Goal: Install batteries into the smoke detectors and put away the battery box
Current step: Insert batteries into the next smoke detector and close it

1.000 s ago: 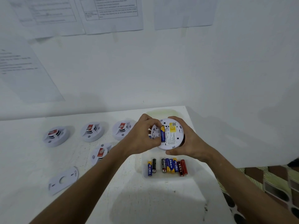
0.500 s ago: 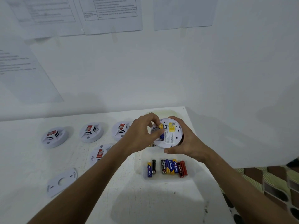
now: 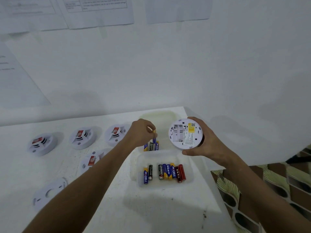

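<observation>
Batteries [image 3: 165,172] marked PKCELL and EVEREADY lie in battery box [image 3: 188,179] on bench [image 3: 107,207]. Left hand [image 3: 140,133] pinches one battery [image 3: 154,140] behind the box; right hand [image 3: 201,143] grips yellow-labelled smoke detector [image 3: 184,134] above it.

Detectors [image 3: 82,139] left of battery box [image 3: 139,172] (batteries [image 3: 171,172] inside), on table [image 3: 104,207]

Printed papers [image 3: 97,10] on the white wall [image 3: 168,64]; patterned floor [image 3: 269,190] beside the white table [image 3: 101,207]

left hand [image 3: 141,132] pinches battery [image 3: 154,140] | right hand [image 3: 202,145] holds smoke detector [image 3: 184,134]
</observation>
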A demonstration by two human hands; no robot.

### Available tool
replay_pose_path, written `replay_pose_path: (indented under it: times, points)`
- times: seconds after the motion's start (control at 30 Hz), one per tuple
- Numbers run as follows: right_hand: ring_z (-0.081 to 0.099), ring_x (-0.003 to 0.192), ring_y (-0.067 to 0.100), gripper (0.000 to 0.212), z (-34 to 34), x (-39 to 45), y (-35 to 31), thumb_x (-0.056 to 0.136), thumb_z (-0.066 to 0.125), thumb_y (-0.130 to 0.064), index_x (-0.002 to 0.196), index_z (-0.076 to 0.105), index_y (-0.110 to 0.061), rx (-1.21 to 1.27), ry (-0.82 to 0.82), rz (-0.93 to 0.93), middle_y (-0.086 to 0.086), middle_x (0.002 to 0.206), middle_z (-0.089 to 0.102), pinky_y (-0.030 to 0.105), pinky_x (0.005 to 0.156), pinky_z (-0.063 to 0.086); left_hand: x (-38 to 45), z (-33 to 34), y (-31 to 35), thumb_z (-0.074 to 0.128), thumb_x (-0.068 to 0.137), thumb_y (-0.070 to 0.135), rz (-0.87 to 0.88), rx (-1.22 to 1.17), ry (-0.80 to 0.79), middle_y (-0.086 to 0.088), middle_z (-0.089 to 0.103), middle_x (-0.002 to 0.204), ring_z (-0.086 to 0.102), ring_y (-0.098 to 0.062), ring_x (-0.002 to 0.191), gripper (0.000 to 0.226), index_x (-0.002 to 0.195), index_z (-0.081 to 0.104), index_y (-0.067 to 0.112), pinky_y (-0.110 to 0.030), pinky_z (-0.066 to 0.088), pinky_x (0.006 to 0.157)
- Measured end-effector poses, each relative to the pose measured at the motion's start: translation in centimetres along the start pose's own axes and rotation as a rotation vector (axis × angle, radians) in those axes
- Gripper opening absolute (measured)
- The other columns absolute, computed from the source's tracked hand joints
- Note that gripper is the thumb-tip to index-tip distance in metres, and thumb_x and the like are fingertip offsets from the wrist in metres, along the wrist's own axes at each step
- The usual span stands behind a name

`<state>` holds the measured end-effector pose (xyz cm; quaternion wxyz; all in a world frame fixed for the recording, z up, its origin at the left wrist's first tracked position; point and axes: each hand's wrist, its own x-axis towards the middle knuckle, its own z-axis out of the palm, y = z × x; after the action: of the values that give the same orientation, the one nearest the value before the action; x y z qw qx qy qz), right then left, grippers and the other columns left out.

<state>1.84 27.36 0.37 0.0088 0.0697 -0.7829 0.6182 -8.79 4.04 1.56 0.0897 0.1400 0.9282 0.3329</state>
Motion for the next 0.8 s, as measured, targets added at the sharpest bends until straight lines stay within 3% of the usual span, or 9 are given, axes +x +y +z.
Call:
replay_pose_path:
  times: [0.23,0.33,0.43,0.63,0.8]
  points:
    - [0.057,0.119,0.009,0.096,-0.3,-0.7,0.5,0.055,0.09,-0.005,0.137,0.044,-0.024,0.016,0.005,0.0,-0.009,0.126,0.059,0.025,0.084,0.055,1.5,3.0,0.2,0.08,0.076,0.027,0.0,0.16,-0.163,0.0,0.066,0.084,0.061,-0.012,0.07,0.029,0.098,0.069,0.012,-0.021,0.05,0.06]
    - [0.056,0.119,0.009,0.097,-0.3,-0.9,0.6,0.055,0.09,-0.004,0.137,0.043,-0.024,0.017,0.005,-0.003,-0.007,0.127,0.059,0.023,0.084,0.054,1.7,3.5,-0.3,0.074,0.082,0.03,0.05,0.322,-0.187,-0.006,0.07,0.1,0.062,-0.015,0.082,0.031,0.106,0.071,0.01,-0.024,0.05,0.073]
    - [0.056,0.12,0.009,0.097,-0.2,-1.2,0.7,0.056,0.09,0.0,0.137,0.044,-0.025,0.014,0.001,-0.004,-0.007,0.128,0.058,0.022,0.084,0.054,1.2,3.0,-0.3,0.07,0.086,0.028,0.068,0.312,-0.174,-0.007,0.068,0.11,0.062,-0.018,0.095,0.034,0.113,0.069,0.007,-0.021,0.045,0.077]
    - [0.056,0.121,0.01,0.096,0.3,-2.0,0.6,0.054,0.091,-0.004,0.137,0.045,-0.024,0.014,-0.002,-0.01,-0.006,0.129,0.059,0.023,0.087,0.054,-2.1,0.9,-0.3,0.075,0.082,0.03,0.112,0.065,-0.015,0.004,0.066,0.089,0.062,-0.013,0.07,0.025,0.1,0.07,0.015,-0.008,0.043,0.05]
    - [0.057,0.12,0.01,0.097,0.9,-3.0,0.5,0.052,0.09,-0.005,0.136,0.046,-0.023,0.005,0.002,-0.02,-0.007,0.127,0.061,0.022,0.089,0.053,-5.9,0.3,-0.1,0.077,0.08,0.028,0.176,0.023,0.027,0.012,0.063,0.079,0.054,0.0,0.061,0.018,0.094,0.071,0.018,-0.008,0.041,0.055]
